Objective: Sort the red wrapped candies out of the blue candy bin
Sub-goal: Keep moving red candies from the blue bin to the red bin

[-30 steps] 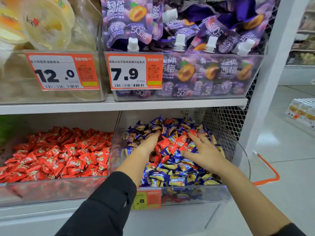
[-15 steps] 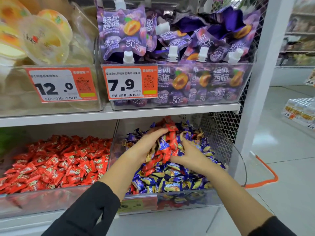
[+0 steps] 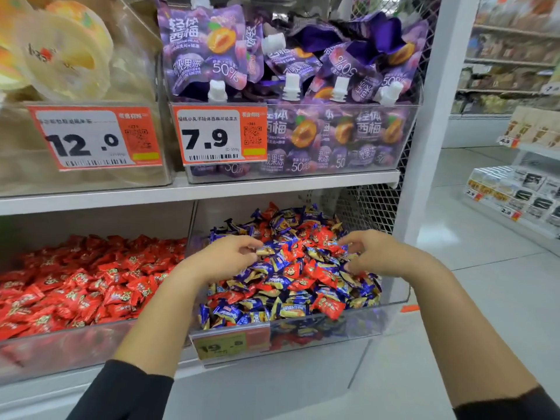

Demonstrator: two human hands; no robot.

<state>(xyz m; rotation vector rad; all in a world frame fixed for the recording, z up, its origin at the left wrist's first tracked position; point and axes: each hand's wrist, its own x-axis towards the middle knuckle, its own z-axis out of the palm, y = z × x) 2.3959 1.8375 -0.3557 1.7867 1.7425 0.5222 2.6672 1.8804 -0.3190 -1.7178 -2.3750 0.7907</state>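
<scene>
While both hands sit over the clear plastic bin (image 3: 391, 301) of blue wrapped candies (image 3: 281, 310), red wrapped candies (image 3: 328, 307) lie mixed through the heap, long axes pointing every way. Left hand (image 3: 225, 257) and right hand (image 3: 374, 253) now hang apart, fingers loosely curled, no longer gathering candies together.

A white shelf (image 3: 272, 184) with a mesh side panel (image 3: 369, 207) and white upright post (image 3: 433, 116) stands on glossy pale floor tiles (image 3: 485, 283), with further store shelving (image 3: 512, 65) behind.
</scene>
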